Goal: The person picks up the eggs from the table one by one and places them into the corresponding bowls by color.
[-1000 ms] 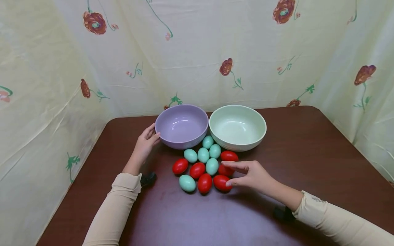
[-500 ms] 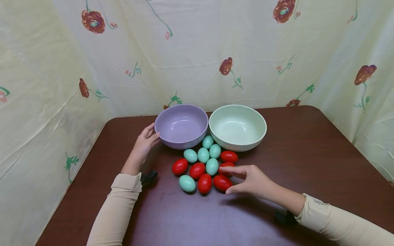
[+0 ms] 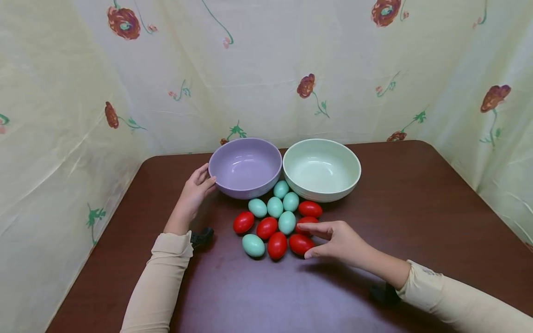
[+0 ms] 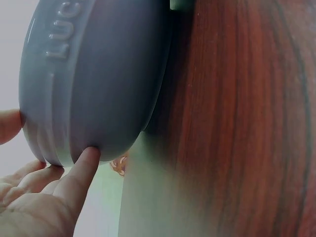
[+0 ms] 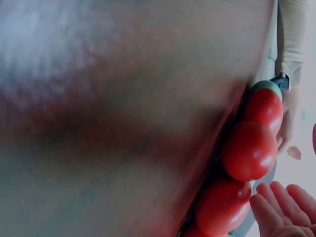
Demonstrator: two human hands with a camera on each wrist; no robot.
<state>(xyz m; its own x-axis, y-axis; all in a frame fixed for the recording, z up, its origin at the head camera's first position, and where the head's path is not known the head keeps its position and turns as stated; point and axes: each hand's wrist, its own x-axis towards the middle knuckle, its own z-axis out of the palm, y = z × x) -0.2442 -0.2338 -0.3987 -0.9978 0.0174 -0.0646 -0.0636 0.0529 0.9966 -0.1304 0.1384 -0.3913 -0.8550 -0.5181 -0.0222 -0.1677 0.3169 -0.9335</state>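
Note:
My left hand [image 3: 192, 194] rests at the left side of a purple bowl [image 3: 245, 166]. In the left wrist view its fingertips touch the outer wall of the bowl [image 4: 108, 74], and the thumb lies near the rim. Over the right edge of a cluster of eggs hovers my right hand [image 3: 339, 243], thumb and fingers spread apart. Its fingertips are nearest to a red egg [image 3: 301, 244] and another red egg [image 3: 306, 221], partly hidden behind the fingers. The right wrist view shows nothing in the palm [image 5: 289, 217].
Several more red eggs [image 3: 267, 228] and mint-green eggs [image 3: 287, 223] lie in front of the bowls. A pale green bowl [image 3: 322, 196] stands right beside the purple one. The dark brown table [image 3: 399, 194] ends at a flowered cloth [image 3: 258, 101].
From one second ago, my right hand has drawn slightly down and away from the eggs, showing more of the two red eggs near it. The left hand stays at the purple bowl.

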